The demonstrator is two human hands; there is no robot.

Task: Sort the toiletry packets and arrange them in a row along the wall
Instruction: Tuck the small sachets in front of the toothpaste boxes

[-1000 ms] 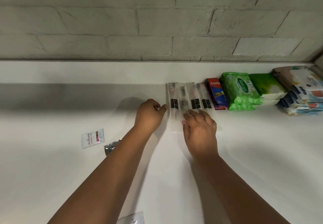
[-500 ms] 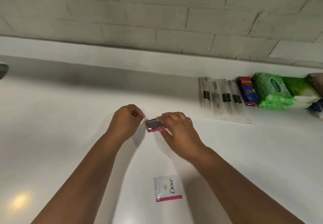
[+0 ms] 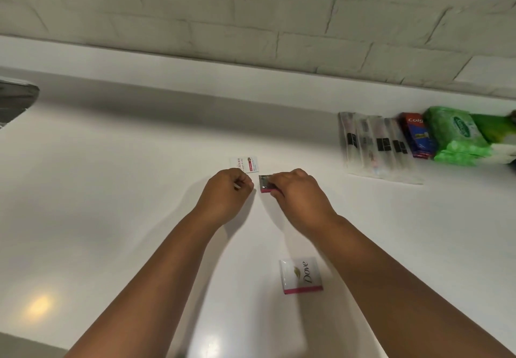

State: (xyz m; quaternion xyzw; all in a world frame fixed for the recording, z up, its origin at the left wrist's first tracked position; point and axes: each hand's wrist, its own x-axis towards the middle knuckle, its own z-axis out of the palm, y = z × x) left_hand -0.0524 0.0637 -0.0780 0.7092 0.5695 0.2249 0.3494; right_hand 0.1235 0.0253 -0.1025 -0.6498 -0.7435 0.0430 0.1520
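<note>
We have left the row (image 3: pixel 391 148) by the wall, and our right hand (image 3: pixel 296 193) now pinches a sachet (image 3: pixel 265 183) (silvery, seemingly), the left hand (image 3: pixel 227 194) clenched beside it.

Two bare forearms enter from the near edge, each uncovered along its whole visible length, with no sleeve showing on either. The left hand (image 3: pixel 227 195) and the right hand (image 3: pixel 300 193) are bare as well, without gloves. On what shows of the wrists and fingers, no watch, band or ring appears; the fingertips themselves are mostly hidden from this view.
</note>
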